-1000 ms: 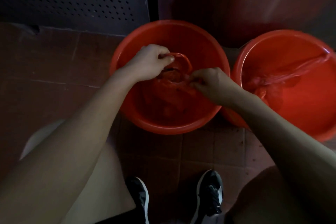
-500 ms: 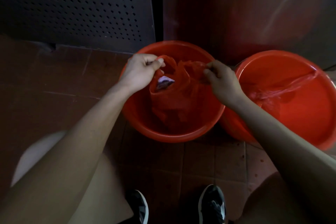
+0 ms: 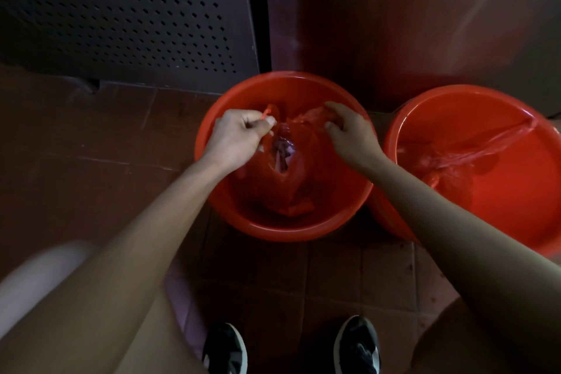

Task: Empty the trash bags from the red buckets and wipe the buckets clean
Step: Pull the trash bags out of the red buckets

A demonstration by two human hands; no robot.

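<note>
Two red buckets stand side by side on the tiled floor. In the left bucket (image 3: 243, 222) sits a red trash bag (image 3: 291, 179) with its mouth open, showing pale purple rubbish inside. My left hand (image 3: 239, 136) pinches the bag's left handle strip. My right hand (image 3: 349, 133) grips the bag's right edge with curled fingers. The right bucket (image 3: 516, 222) holds a second red trash bag (image 3: 446, 170), crumpled, with a stretched strip running to its far rim.
A dark perforated metal panel (image 3: 121, 24) and a reddish wall (image 3: 409, 24) rise right behind the buckets. My black shoes (image 3: 224, 349) stand on the brown tiles in front. A pale object (image 3: 36, 276) lies at lower left.
Both hands have lifted the bag's top and pulled it apart, opening its mouth wider. The camera view has shifted, so the buckets sit lower in the frame.
</note>
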